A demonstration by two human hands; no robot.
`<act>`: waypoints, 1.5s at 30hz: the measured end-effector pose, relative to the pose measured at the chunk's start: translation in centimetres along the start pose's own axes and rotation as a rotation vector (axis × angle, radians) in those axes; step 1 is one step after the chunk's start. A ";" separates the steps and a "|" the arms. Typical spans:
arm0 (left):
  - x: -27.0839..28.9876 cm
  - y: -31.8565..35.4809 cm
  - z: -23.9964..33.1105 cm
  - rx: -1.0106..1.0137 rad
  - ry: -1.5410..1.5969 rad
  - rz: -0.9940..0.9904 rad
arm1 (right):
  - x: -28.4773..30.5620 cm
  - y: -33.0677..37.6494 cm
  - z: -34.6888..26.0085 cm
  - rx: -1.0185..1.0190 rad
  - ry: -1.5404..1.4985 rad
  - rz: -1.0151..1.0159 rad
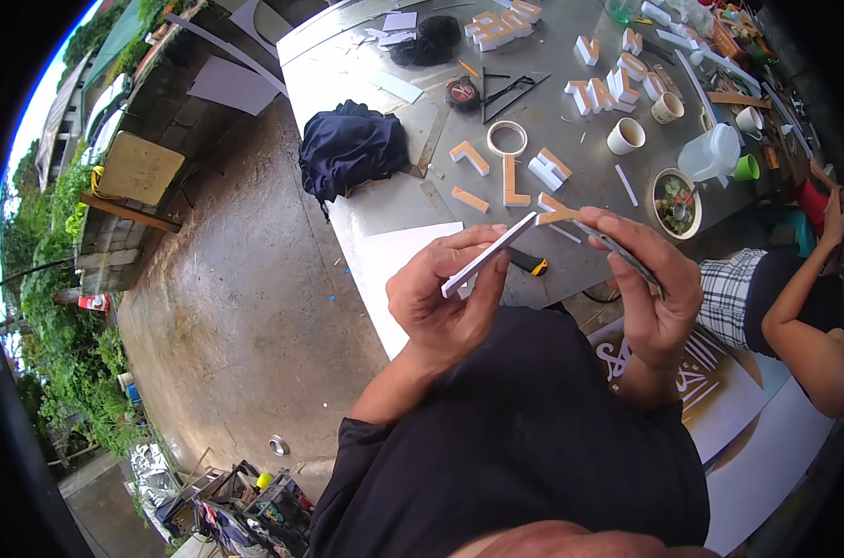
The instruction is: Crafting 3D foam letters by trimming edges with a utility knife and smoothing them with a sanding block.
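Pinches a white strip point(489, 254) in the left hand point(448, 299) and a flat grey piece point(628, 258) in the right hand point(664, 296), near the table point(571, 270) edge. Could bend the strip by squeezing unevenly, or drop it by gripping loosely.

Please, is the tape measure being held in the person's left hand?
No, the left hand holds a white strip, while the tape measure lies on the table.

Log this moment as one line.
left hand: holding white strip | right hand: holding thin dark piece | table: tape roll, tape measure, cup
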State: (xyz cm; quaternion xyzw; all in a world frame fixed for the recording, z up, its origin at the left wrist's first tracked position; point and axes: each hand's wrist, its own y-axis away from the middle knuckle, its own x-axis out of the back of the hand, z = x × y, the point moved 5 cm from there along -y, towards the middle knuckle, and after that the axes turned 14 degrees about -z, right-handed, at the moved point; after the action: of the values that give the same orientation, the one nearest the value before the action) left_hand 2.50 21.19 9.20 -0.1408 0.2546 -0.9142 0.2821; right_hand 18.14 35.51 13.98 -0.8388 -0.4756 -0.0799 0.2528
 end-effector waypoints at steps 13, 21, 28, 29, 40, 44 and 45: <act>-0.7 -1.2 2.0 -0.178 -0.375 -0.031 | -4.3 -1.8 -1.1 0.244 0.536 -0.079; -0.2 -1.1 1.9 -0.149 -0.342 0.026 | -4.8 -1.9 -1.3 0.320 0.628 -0.020; 0.3 -0.8 2.6 -0.148 -0.325 0.030 | -5.1 -2.2 -1.8 0.303 0.640 -0.069; 0.4 -0.7 2.6 -0.149 -0.326 0.033 | -5.1 -2.2 -2.1 0.329 0.637 -0.067; 0.9 -0.7 2.6 -0.187 -0.323 0.020 | -5.7 -2.3 -2.9 0.444 0.661 -0.175; 0.8 -0.7 2.5 -0.162 -0.345 0.015 | -5.6 -2.7 -3.2 0.426 0.623 -0.139; 0.7 -0.7 2.6 -0.182 -0.340 0.016 | -5.5 -3.1 -2.8 0.369 0.617 -0.149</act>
State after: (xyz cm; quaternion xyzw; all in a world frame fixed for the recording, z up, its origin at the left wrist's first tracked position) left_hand 2.70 20.26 11.83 -0.3160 0.2860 -0.8483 0.3143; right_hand 12.87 31.26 15.44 -0.6785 -0.4433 -0.2603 0.5247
